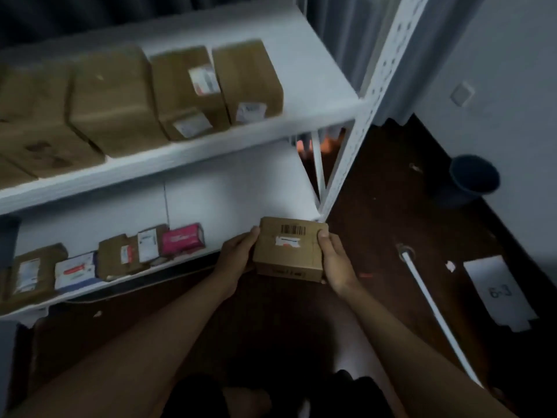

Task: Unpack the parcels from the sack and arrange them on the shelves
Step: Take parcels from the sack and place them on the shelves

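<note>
A white metal shelving unit (361, 122) fills the upper left and centre of the frame, its perforated upright running diagonally down the right of centre. On the upper shelf (180, 155) stands a row of large brown cardboard boxes (114, 101), blurred, some with white labels. The lower shelf (211, 191), at the left middle of the frame, carries a row of smaller parcels (120, 254) along its front edge, among them a pink packet (182, 239) at the right end of the row.

At the right edge a dark bucket (473, 179) sits on the dark floor against the wall. Below it lies a white sheet (500, 292) with handwritten figures, and a white rod (434, 312) slants across the floor beside it.

At lower centre, a small brown cardboard parcel (289, 251) with a barcode and a torn label is held just off the right end of the lower shelf. The left hand (238, 257) grips its left side, thumb on top; the right hand (334, 263) grips its right side, thumb on the top edge.
</note>
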